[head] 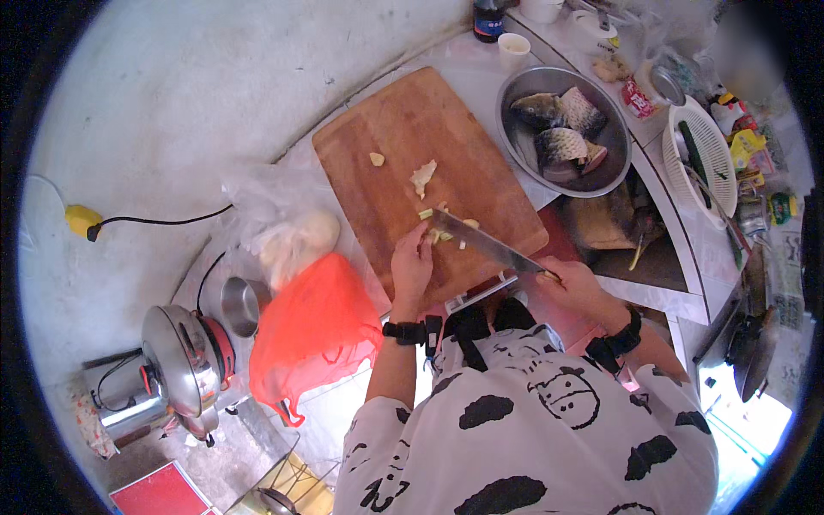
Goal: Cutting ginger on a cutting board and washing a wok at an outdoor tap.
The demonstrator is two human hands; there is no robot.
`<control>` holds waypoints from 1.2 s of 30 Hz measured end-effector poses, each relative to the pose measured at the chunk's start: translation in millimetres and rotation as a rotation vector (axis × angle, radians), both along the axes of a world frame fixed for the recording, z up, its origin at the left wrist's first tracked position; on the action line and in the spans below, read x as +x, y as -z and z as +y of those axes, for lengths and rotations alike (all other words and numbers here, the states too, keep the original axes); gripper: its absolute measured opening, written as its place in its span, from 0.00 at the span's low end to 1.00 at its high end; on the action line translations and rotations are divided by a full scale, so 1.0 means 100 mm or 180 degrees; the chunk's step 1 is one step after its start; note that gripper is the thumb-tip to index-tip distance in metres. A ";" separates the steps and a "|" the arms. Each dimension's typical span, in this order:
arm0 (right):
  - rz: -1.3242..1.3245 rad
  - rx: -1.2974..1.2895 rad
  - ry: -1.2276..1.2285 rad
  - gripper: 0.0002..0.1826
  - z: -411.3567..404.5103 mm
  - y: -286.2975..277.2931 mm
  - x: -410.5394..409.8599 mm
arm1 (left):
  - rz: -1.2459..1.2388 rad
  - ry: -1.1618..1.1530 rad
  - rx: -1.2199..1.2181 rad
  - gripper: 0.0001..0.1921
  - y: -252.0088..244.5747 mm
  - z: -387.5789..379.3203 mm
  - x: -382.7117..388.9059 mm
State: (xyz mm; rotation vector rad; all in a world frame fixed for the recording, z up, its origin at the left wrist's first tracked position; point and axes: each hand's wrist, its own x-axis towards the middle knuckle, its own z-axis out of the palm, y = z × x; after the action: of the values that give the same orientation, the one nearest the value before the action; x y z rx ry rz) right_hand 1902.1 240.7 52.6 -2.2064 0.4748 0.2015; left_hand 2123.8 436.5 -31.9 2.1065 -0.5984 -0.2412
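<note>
My right hand (566, 283) is closed around the handle of a kitchen knife (483, 243), whose broad blade lies low over the near part of a wooden cutting board (380, 129). Beside the blade's tip, my left hand (413, 257) has its fingertips down at small pale green cut pieces (443, 236); whether it grips one of them cannot be told. A knobbly piece of what looks like ginger (423, 177) and a pale slice (377, 159) lie farther up the board. Some pale bits are partly hidden by the blade.
Right of the board stands a metal bowl (564, 187) with fish pieces (561, 145). Beyond it are a white plastic basket (718, 138) holding cucumbers, and a paper cup (514, 50). A red plastic bag (315, 322), a metal pot (241, 308) and a lidded steel pan (177, 360) are at left.
</note>
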 end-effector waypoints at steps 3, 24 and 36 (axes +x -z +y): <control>-0.0188 -0.0288 0.0229 0.15 -0.03 -0.01 -0.01 | -0.0812 0.0417 0.0262 0.12 -0.10 -0.17 0.24; -0.0626 -0.1921 0.0157 0.15 -0.07 0.72 1.10 | -0.1091 -0.0194 0.0742 0.21 0.17 -0.36 2.13; -0.0763 -0.1991 0.0614 0.09 -0.04 0.34 1.03 | -0.0536 -0.0056 -0.0407 0.21 -0.36 -0.57 1.30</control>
State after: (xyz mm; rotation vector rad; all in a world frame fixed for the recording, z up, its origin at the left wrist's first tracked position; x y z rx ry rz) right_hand 2005.1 236.2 18.6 -2.7178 0.6767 -0.3609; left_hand 2254.3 379.6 3.8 2.0197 -0.6761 -0.0146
